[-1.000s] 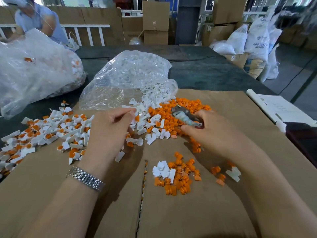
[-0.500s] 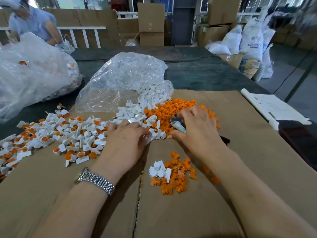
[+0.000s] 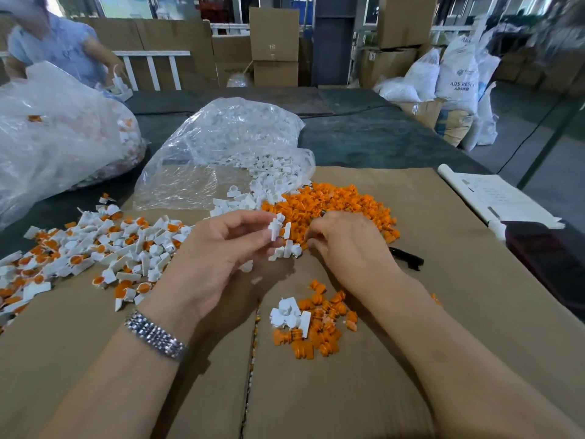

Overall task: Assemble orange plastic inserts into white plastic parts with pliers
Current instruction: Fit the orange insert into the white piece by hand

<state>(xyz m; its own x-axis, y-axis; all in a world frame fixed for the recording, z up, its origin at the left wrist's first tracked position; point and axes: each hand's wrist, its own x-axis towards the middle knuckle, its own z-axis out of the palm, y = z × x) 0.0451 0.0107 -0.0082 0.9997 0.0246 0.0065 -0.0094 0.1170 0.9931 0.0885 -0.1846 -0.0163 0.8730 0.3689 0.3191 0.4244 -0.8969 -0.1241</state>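
Note:
My left hand (image 3: 221,251) is raised over the cardboard and pinches a white plastic part (image 3: 274,228) between thumb and fingertips. My right hand (image 3: 351,248) lies curled at the near edge of the big orange insert pile (image 3: 335,202). It grips the pliers, whose black handle (image 3: 407,258) sticks out to the right of the hand; the jaws are mostly hidden under the fingers. Loose white parts (image 3: 266,193) spill beside the orange pile. A small mixed heap of white parts and orange inserts (image 3: 311,323) lies in front of my hands.
A spread of white parts with orange inserts (image 3: 95,248) covers the left of the cardboard sheet (image 3: 443,312). A clear bag of white parts (image 3: 221,144) and a larger bag (image 3: 47,137) stand behind. Papers (image 3: 493,194) and a dark object (image 3: 544,258) lie right. A person (image 3: 53,49) stands far left.
My left hand has come up off the white parts with one part pinched in it. My right hand has stayed by the orange pile with the pliers.

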